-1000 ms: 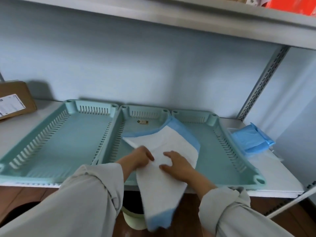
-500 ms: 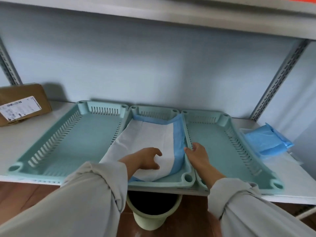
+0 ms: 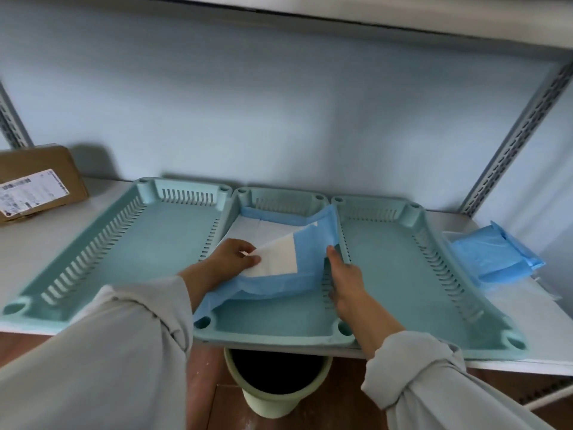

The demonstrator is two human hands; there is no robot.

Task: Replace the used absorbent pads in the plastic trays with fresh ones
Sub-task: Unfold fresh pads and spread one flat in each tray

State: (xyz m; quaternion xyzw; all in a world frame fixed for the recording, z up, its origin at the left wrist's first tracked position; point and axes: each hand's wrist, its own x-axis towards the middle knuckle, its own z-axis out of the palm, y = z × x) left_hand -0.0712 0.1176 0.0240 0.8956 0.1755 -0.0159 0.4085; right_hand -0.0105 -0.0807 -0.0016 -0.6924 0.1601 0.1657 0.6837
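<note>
- Trays: three teal plastic trays sit side by side on the shelf [image 3: 62, 243]; the middle tray [image 3: 279, 333] serves as landmark, with the left tray [image 3: 148, 243] and right tray [image 3: 403, 259] touching its sides. Both look bare, so most of the task seems left.
- Pad [image 3: 279, 259]: blue-backed, white-faced, lying in the middle tray's far half, its near part folded back so the near floor shows teal. Risk: it may settle creased or ride up the right wall, because the blue margin already climbs that wall.
- Left hand [image 3: 229, 259]: fingers [image 3: 251, 259] pinch the white corner over the middle tray. Risk: a pull toward the near rim could drag the whole sheet askew.
- Right hand [image 3: 347, 280]: fingers nearly straight along the middle tray's right wall, touching the blue edge, gripping nothing as far as shows.
- Spare pads [image 3: 493, 259]: blue folded stack on the shelf, right of the right tray.
- Bin [image 3: 276, 386]: below the middle tray's near rim.
- Change: half a second earlier the pad lay flatter, white face up; now its near portion is turned over, blue underside showing.
</note>
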